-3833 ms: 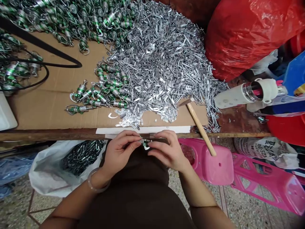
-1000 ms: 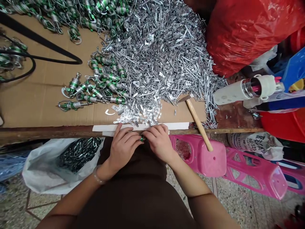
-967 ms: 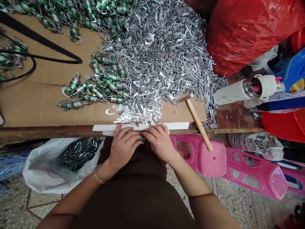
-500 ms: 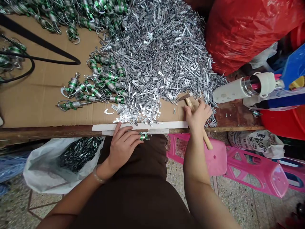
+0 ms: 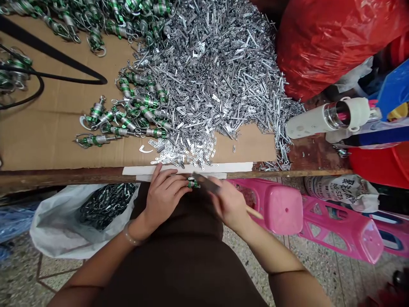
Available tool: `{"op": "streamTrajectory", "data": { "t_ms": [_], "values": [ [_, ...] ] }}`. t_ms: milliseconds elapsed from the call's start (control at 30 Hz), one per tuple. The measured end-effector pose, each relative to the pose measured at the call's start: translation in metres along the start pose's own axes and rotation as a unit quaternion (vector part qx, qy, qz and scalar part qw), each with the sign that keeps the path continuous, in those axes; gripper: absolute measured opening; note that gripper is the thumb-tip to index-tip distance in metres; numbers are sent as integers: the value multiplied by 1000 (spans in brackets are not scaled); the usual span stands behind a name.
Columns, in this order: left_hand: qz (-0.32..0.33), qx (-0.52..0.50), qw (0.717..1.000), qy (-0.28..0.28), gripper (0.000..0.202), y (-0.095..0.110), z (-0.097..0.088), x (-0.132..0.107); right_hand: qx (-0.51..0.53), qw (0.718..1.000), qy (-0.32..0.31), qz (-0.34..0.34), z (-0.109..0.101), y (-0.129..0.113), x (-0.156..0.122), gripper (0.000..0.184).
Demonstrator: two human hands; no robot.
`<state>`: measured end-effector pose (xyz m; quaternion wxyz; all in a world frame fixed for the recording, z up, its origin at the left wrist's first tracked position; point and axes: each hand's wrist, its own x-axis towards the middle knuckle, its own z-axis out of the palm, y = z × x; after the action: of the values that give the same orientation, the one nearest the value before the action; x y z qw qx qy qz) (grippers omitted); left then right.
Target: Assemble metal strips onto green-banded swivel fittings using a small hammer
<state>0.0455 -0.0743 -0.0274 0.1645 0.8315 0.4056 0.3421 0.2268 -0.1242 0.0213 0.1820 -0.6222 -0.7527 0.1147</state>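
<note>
At the bench's front edge my left hand (image 5: pixel 165 192) is closed on a small green-and-silver metal fitting (image 5: pixel 193 183), whose end sticks out past the fingertips. My right hand (image 5: pixel 232 204) grips a hammer (image 5: pixel 209 185) by its wooden handle; the head, blurred by motion, is close beside the fitting. Whether the two touch I cannot tell. Small flat metal plates with holes (image 5: pixel 179 153) lie just beyond my left hand on the cardboard (image 5: pixel 57 149). A loose white hook-shaped piece (image 5: pixel 145 149) is left of them.
A large heap of metal pins and plates (image 5: pixel 220 72) covers the middle. Green-and-silver assemblies (image 5: pixel 137 104) lie to its left. A white bottle (image 5: pixel 313 121) and a red bag (image 5: pixel 335 38) are at the right. Below are a white sack (image 5: pixel 54 230) and pink stools (image 5: pixel 284 209).
My right hand has lifted the hammer off the cardboard and brought it left and nearer to me, beside the fitting. My left hand stays in place.
</note>
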Motion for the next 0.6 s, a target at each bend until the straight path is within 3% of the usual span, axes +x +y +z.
{"op": "streamTrajectory", "data": {
  "t_ms": [100,233,300,400,467,533,600],
  "values": [
    [2,2,1000,4,5,0,0,0,-46,997,-55,30,3,-3,2,32],
    [2,4,1000,8,4,1,0,0,-53,996,-59,35,2,-3,2,35],
    [0,4,1000,9,5,0,0,0,-44,995,-67,64,0,9,2,33],
    [15,4,1000,9,6,-2,0,1,-79,980,32,181,-3,51,13,35],
    [36,1,999,7,7,-4,-1,1,-149,946,127,258,-5,89,27,39],
    [57,-6,998,7,10,-5,-2,1,-193,928,141,287,-6,122,41,40],
    [70,-15,997,12,14,-6,-3,2,-208,924,123,296,-6,139,52,39]
  ]
}}
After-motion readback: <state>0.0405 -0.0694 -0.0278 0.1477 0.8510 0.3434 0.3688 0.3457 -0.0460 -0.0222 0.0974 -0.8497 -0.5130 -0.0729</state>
